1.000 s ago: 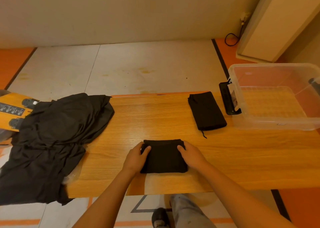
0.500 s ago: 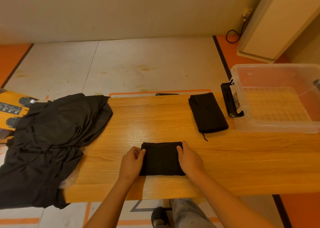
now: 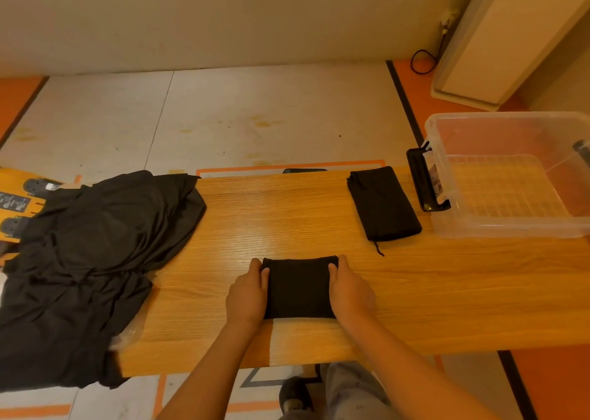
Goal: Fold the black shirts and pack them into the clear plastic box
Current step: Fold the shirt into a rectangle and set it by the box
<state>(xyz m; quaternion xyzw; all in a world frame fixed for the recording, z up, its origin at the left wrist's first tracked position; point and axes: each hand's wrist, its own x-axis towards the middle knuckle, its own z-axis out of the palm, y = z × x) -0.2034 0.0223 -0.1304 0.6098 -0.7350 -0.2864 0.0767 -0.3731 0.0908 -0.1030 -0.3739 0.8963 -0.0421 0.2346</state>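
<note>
One spare folded shirt (image 3: pixel 384 205) beside box (image 3: pixel 498 228).

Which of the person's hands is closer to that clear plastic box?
Right. The right hand holds the folded shirt by the edge toward the clear plastic box; the left hand holds the opposite edge, farther away.

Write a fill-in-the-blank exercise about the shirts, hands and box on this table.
1. The left hand and right hand grip the near shirt, which is already ____.
2. The far shirt lies on the table, not ____ the clear box.
3. The clear box holds ____ shirts.
4. The unfolded pile covers the table's ____ end.
Missing words: folded; inside; no; left.
</note>
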